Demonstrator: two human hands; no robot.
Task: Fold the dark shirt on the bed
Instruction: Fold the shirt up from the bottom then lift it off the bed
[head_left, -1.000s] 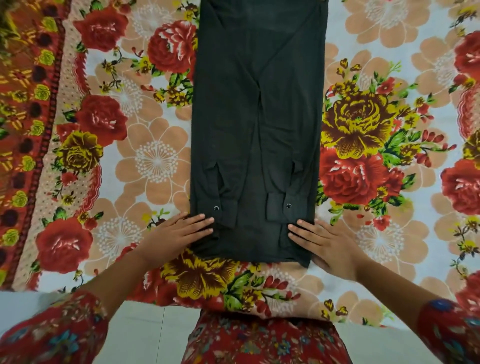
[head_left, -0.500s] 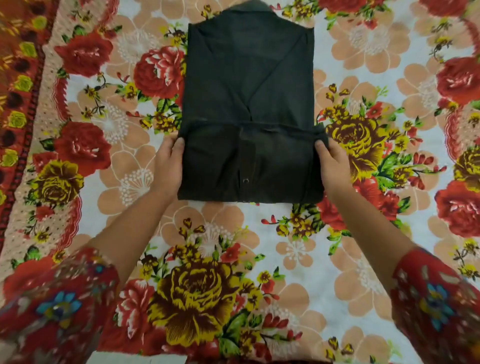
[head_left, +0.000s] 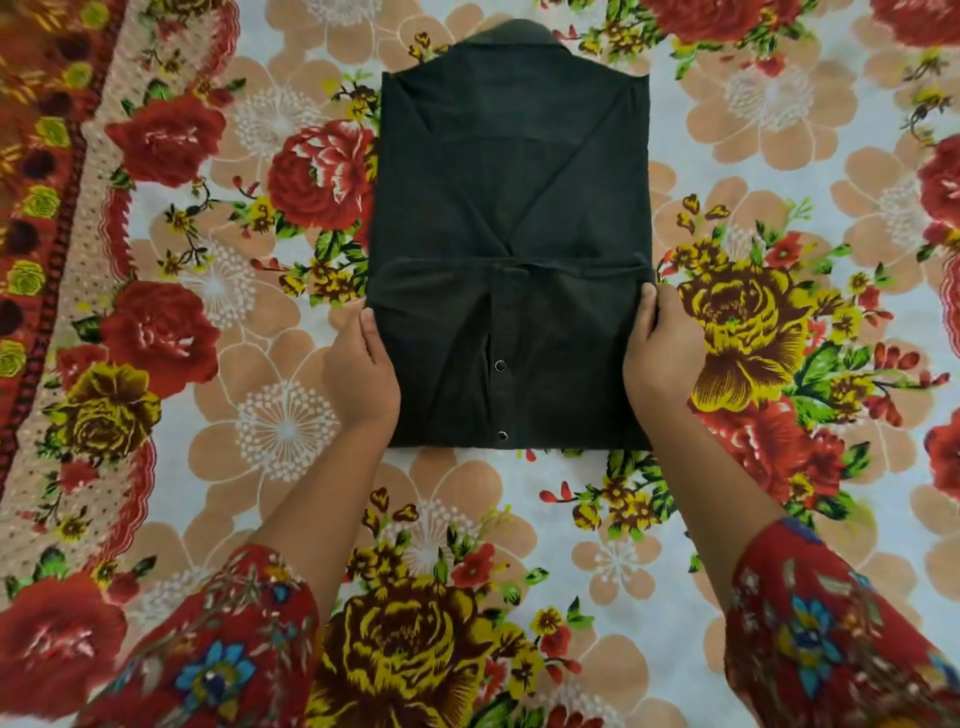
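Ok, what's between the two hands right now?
In the head view, only the folded-up lower part of the shirt lies between the left hand and right hand, which rest against its side edges. Two snaps show on it.

A home bedroom, by the look of it: a bed covered edge to edge in a floral bedsheet (head_left: 260, 415), red-and-gold patterned border (head_left: 36, 208) running along the sheet's left side.

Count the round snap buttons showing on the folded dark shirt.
2. Both on the dark shirt's folded-up lower panel: upper snap mid-panel, lower snap near the bottom edge. Others may be hidden inside folds.
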